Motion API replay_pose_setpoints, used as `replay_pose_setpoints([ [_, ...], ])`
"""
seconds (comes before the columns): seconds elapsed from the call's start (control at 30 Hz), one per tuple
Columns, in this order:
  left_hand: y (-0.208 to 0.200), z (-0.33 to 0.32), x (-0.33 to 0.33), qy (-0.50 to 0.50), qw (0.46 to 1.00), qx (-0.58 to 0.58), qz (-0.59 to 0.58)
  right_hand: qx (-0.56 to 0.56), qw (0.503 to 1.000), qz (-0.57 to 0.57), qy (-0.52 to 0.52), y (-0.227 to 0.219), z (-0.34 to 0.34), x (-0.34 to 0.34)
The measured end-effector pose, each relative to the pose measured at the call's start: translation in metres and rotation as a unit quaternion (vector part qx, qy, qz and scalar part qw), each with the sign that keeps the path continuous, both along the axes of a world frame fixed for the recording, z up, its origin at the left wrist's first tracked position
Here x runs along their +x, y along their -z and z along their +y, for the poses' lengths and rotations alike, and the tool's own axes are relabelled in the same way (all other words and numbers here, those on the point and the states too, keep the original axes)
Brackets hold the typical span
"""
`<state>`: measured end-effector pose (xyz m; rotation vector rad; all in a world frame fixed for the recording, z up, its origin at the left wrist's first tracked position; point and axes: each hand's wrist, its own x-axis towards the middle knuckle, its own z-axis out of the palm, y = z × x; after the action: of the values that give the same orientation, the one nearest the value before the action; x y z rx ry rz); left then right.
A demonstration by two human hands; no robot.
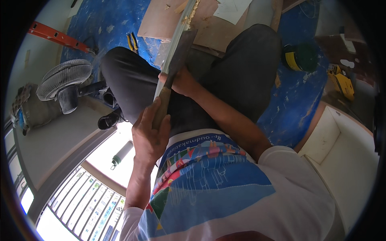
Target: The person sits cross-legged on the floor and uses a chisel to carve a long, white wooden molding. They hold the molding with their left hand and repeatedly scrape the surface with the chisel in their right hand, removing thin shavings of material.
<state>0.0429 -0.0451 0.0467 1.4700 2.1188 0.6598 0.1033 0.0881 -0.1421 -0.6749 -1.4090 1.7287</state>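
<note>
My left hand (150,130) grips the wooden handle (163,105) of a broad-bladed knife, which looks like a machete. Its dark blade (183,52) points away from me and lies along a long, pale wood strip (170,52). Behind the blade, my right hand (183,81) is closed around the strip, with the thumb showing at its left side; the blade hides part of the grip. Curled wood shavings (189,18) cling to the far part of the strip. The strip slants up between my bent legs, and its far end runs out of view.
Brown boards (159,18) lie ahead on a blue, paint-spotted sheet (297,102). Pliers (132,42) rest near my left knee. Leftward stand a fan (66,82) and an orange rail (58,36). At right are a green tub (301,58), a yellow tool (343,86) and a white open box (345,140).
</note>
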Motion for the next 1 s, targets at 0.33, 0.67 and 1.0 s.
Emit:
replay_pose_setpoints([
  [0.33, -0.001, 0.009, -0.002, 0.000, 1.000, -0.014, -0.022, 0.064, 0.997, -0.003, 0.034, 0.004, 0.000, -0.009],
  [0.67, 0.013, 0.031, -0.008, 0.026, 0.999, 0.030, -0.022, -0.043, 0.998, 0.013, -0.043, 0.011, 0.007, -0.003],
  [1.0, -0.004, 0.049, -0.025, -0.132, 0.943, -0.063, -0.299, -0.088, 0.995, 0.033, -0.011, -0.013, 0.013, -0.003],
])
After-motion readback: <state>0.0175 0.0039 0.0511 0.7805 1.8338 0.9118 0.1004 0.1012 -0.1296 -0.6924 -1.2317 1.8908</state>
